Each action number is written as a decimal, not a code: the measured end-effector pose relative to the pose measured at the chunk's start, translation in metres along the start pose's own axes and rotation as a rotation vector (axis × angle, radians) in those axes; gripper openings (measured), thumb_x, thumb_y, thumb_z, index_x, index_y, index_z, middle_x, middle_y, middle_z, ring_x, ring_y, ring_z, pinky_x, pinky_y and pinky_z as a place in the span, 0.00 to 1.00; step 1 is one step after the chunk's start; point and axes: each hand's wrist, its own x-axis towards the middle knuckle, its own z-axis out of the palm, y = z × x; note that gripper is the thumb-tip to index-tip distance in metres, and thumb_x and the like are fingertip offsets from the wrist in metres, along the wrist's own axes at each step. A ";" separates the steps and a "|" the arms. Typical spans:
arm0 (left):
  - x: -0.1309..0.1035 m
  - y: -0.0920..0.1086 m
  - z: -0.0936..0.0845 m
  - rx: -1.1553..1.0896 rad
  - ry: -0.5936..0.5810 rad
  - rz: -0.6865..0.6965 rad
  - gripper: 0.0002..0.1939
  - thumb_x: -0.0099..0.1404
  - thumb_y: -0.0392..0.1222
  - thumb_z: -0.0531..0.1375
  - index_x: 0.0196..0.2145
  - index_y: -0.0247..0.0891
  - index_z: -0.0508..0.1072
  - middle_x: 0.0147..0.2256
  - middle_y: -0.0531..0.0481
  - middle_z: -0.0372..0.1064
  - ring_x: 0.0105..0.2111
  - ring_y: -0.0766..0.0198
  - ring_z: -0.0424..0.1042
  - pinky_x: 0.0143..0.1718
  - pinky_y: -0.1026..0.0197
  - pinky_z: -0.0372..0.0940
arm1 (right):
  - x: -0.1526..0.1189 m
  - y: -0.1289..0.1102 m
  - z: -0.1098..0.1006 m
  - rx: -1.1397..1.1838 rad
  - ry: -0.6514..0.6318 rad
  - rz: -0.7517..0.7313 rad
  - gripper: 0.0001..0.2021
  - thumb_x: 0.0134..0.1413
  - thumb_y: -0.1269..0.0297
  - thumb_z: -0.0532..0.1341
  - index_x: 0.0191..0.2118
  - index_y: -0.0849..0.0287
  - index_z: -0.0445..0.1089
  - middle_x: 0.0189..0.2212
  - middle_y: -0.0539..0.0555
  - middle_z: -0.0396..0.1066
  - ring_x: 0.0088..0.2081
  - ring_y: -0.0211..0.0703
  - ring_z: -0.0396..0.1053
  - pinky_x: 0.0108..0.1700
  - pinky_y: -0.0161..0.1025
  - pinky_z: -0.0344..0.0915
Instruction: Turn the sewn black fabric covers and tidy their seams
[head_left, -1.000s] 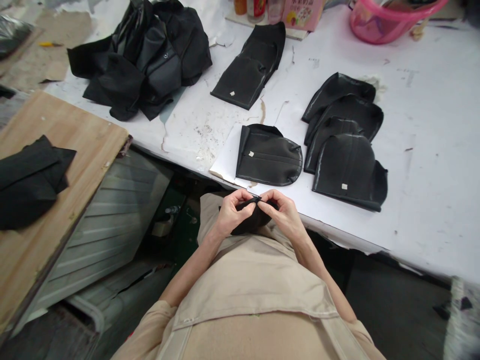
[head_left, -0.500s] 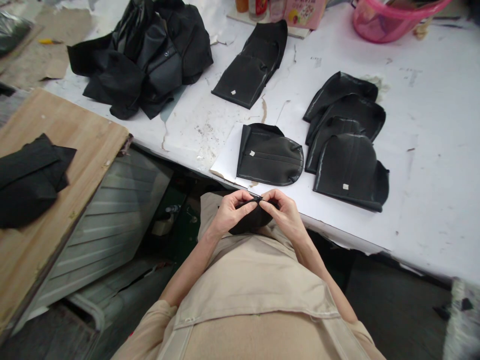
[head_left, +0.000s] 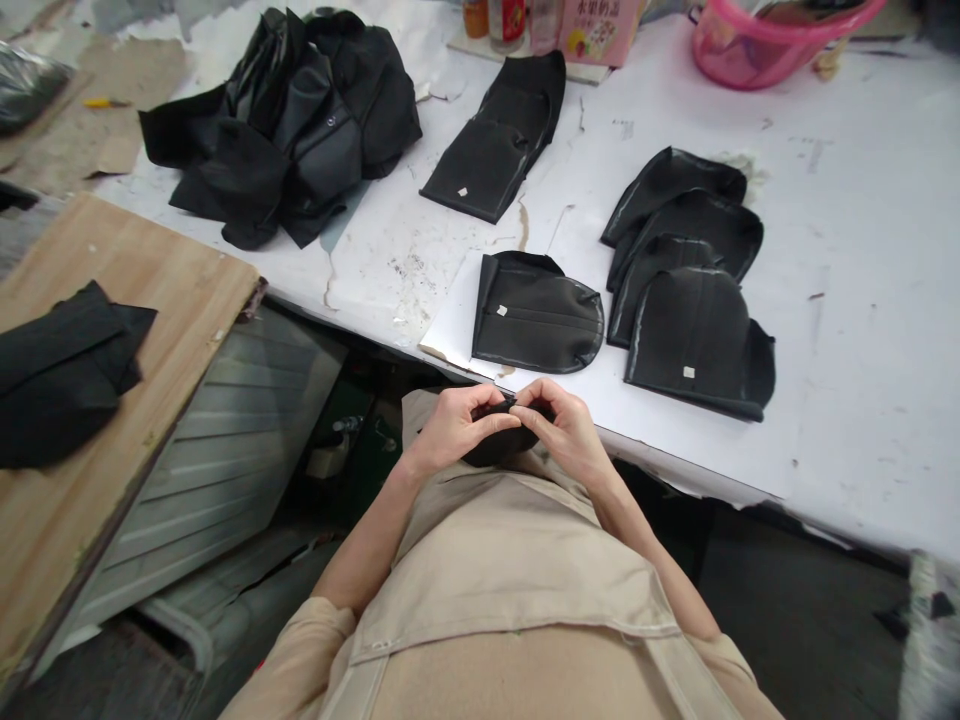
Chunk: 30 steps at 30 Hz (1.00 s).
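As fingers (head_left: 496,423) pinch black material (head_left: 495,450) | smooth, round-ended pieces (head_left: 690,325) overlap nearby

Black workpiece (head_left: 493,450) (beige apron (head_left: 517,565), pink basin (head_left: 724,62))

The black piece (head_left: 495,448) is partly hidden by the left hand (head_left: 454,428) and the right hand (head_left: 564,427); where the 2 meet, detail seems too small to be made out. The pink basin (head_left: 727,58) is cut off by the top edge, the wooden board (head_left: 169,275) by the left.

Forearms (head_left: 379,540) angle inward, the left hand (head_left: 459,428) and right hand (head_left: 561,428) close together, thumbs (head_left: 496,424) and fingers (head_left: 534,389) pinched.
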 end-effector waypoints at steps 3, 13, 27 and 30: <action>0.002 0.000 -0.002 -0.069 -0.045 -0.021 0.15 0.61 0.49 0.64 0.25 0.35 0.70 0.22 0.56 0.60 0.23 0.70 0.56 0.24 0.67 0.53 | 0.001 -0.003 -0.002 -0.016 -0.023 -0.017 0.08 0.59 0.61 0.62 0.31 0.57 0.67 0.28 0.49 0.68 0.32 0.40 0.64 0.35 0.37 0.61; -0.004 -0.025 -0.014 -0.342 -0.007 -0.117 0.18 0.61 0.52 0.65 0.28 0.34 0.68 0.24 0.54 0.60 0.23 0.71 0.57 0.23 0.68 0.52 | 0.002 0.009 -0.020 -0.076 -0.048 -0.130 0.11 0.56 0.62 0.66 0.27 0.57 0.65 0.30 0.51 0.69 0.35 0.42 0.66 0.41 0.39 0.62; -0.006 -0.031 -0.018 -0.489 0.083 -0.080 0.15 0.59 0.46 0.68 0.26 0.34 0.68 0.28 0.52 0.65 0.26 0.70 0.63 0.27 0.67 0.57 | 0.007 0.016 -0.015 0.034 -0.053 -0.075 0.11 0.54 0.60 0.68 0.27 0.58 0.68 0.28 0.51 0.70 0.34 0.42 0.67 0.40 0.39 0.61; -0.006 -0.033 -0.018 -0.545 0.078 -0.052 0.15 0.58 0.46 0.68 0.26 0.34 0.68 0.29 0.52 0.66 0.26 0.70 0.63 0.28 0.68 0.57 | 0.009 0.014 -0.016 0.119 -0.115 -0.001 0.13 0.52 0.58 0.68 0.25 0.59 0.69 0.28 0.50 0.70 0.32 0.41 0.65 0.38 0.38 0.60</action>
